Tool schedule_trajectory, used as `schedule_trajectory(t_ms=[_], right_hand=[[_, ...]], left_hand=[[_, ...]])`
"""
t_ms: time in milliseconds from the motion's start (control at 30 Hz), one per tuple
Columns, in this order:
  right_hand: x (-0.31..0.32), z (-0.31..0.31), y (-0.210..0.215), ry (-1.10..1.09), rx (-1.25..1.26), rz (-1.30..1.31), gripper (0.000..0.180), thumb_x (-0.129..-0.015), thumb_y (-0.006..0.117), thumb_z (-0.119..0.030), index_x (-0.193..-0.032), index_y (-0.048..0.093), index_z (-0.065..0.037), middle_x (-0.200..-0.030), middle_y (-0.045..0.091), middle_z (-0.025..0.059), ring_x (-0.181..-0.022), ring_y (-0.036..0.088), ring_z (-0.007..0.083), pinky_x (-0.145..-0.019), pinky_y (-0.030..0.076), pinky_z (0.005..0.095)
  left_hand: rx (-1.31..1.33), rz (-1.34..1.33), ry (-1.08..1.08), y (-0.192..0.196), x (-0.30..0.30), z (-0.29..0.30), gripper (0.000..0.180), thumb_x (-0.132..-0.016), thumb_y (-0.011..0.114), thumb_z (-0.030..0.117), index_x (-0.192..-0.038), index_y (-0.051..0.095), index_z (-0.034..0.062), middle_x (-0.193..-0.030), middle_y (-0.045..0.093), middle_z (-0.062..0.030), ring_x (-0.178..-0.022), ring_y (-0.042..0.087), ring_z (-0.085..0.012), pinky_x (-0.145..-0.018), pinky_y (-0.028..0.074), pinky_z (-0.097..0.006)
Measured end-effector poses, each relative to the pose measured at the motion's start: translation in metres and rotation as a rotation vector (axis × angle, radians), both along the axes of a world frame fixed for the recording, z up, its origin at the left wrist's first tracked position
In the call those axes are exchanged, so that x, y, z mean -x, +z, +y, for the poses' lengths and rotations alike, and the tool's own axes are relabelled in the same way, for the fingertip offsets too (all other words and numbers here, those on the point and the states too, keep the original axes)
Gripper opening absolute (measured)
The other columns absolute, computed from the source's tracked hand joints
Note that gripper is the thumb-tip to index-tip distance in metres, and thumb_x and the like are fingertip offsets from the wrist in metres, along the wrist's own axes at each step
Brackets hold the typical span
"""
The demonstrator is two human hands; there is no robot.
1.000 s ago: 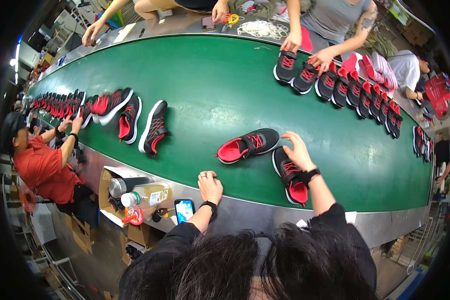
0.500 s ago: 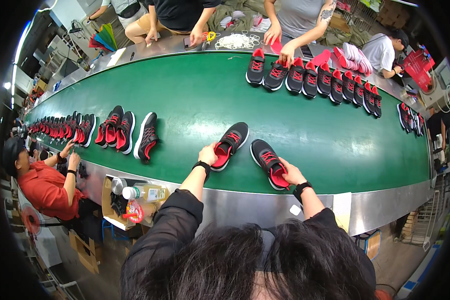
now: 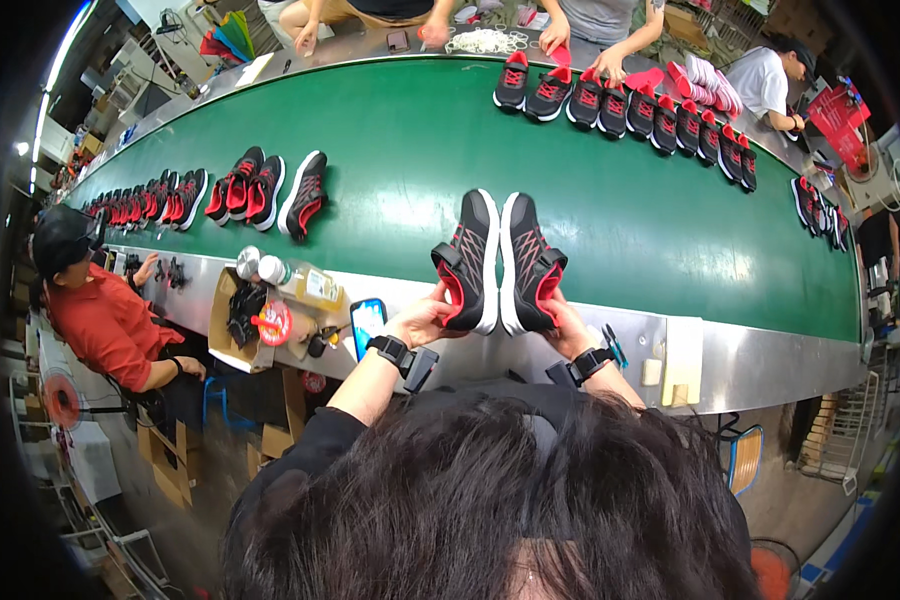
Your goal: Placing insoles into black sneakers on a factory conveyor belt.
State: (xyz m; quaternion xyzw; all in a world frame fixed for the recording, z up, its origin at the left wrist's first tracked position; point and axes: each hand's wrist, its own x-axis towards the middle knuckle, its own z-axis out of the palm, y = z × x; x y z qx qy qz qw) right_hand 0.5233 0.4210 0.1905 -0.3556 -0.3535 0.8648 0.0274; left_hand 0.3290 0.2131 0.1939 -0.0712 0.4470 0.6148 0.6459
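Two black sneakers with red lining and white soles are held upright side by side in front of me, toes pointing away and soles facing each other. My left hand (image 3: pixel 422 322) is closed on the heel of the left sneaker (image 3: pixel 469 255). Around the heel of the right sneaker (image 3: pixel 530 262) my right hand (image 3: pixel 568 328) is closed. The two soles are close together, with a narrow gap between them. Each wrist wears a black band with a small dark box. Beyond the sneakers lies the green conveyor belt (image 3: pixel 400 150).
A row of sneakers (image 3: pixel 635 112) stands at the far right, where a co-worker's hands touch them. More sneakers (image 3: pixel 260 188) stand at left. On the near metal edge are a phone (image 3: pixel 368 325), a box (image 3: pixel 225 325) with bottles, and a pale pad (image 3: pixel 682 360). A person in red sits left.
Both sneakers have come up toward me and turned so their soles face each other, side by side. Before, they were apart and angled over the belt. The seated person's hands have lowered.
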Motion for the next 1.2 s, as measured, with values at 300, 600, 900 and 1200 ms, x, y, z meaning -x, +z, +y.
schedule_trajectory(t_ms=[300, 600, 900, 1200], right_hand=[[-0.080, -0.032, 0.013, 0.004, -1.577, -0.229, 0.063, -0.069, 0.066, -0.008, -0.129, 0.054, -0.022, -0.121, 0.049, 0.0131, -0.112, 0.052, 0.0313, -0.089, 0.049, 0.0387], [-0.112, -0.058, -0.022, 0.352, -1.793, -0.528, 0.077, -0.070, 0.066, -0.001, -0.139, 0.043, -0.026, -0.132, 0.040, 0.0208, -0.119, 0.044, 0.0427, -0.087, 0.051, 0.0471], [-0.098, -0.039, -0.023, 0.230, -1.079, -0.377, 0.064, -0.079, 0.071, -0.027, -0.134, 0.043, -0.011, -0.115, 0.055, 0.0192, -0.090, 0.063, 0.0257, -0.063, 0.056, 0.0362], [-0.095, -0.033, -0.024, 0.567, -0.710, -0.452, 0.055, -0.091, 0.057, -0.038, -0.133, 0.050, -0.003, -0.109, 0.063, 0.0129, -0.087, 0.065, 0.0225, -0.062, 0.059, 0.0363]], left_hand=[[0.283, 1.616, 0.088, -0.021, -0.060, -0.062, 0.071, -0.068, 0.062, -0.006, -0.133, 0.051, 0.0196, -0.115, 0.045, -0.0183, -0.107, 0.046, -0.0355, -0.098, 0.040, -0.041], [0.514, 1.819, -0.103, -0.039, -0.102, -0.068, 0.066, -0.071, 0.058, -0.007, -0.132, 0.050, 0.0176, -0.125, 0.044, -0.0206, -0.113, 0.046, -0.0411, -0.095, 0.043, -0.046], [0.384, 1.293, -0.120, -0.047, -0.082, -0.060, 0.065, -0.073, 0.070, 0.010, -0.134, 0.049, 0.0157, -0.120, 0.046, -0.0204, -0.112, 0.052, -0.0351, -0.093, 0.047, -0.045], [0.455, 0.839, -0.342, -0.067, -0.106, -0.049, 0.059, -0.084, 0.063, 0.026, -0.136, 0.044, 0.0052, -0.102, 0.062, -0.0192, -0.095, 0.061, -0.0268, -0.081, 0.050, -0.039]])
